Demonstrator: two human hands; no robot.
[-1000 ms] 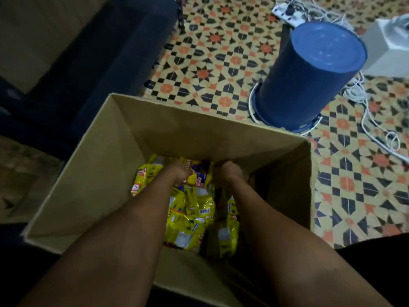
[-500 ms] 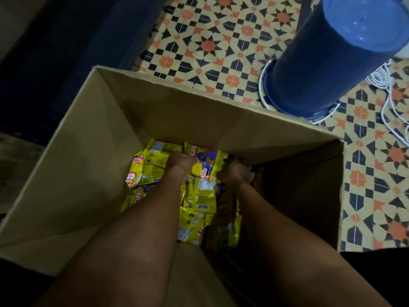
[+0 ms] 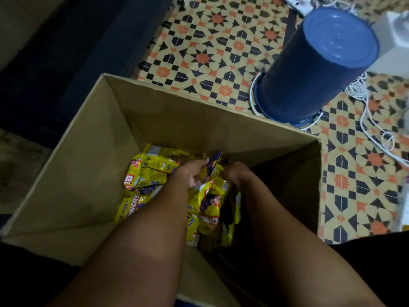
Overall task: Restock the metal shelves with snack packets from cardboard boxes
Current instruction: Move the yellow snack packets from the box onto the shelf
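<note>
Many yellow snack packets [image 3: 155, 171] with purple and red print lie in the bottom of the open cardboard box [image 3: 88, 151]; one at seven o'clock shows the letters "NCHY". At centre, the left hand [image 3: 191, 173] curls around a bunch of packets, while the right hand [image 3: 235, 173] at its three o'clock grips them too.

A dim room with a patterned tile floor [image 3: 221, 52] in orange, black and cream; an upturned blue bucket [image 3: 314, 69] stands on it beside loose white cables [image 3: 374, 129]
</note>
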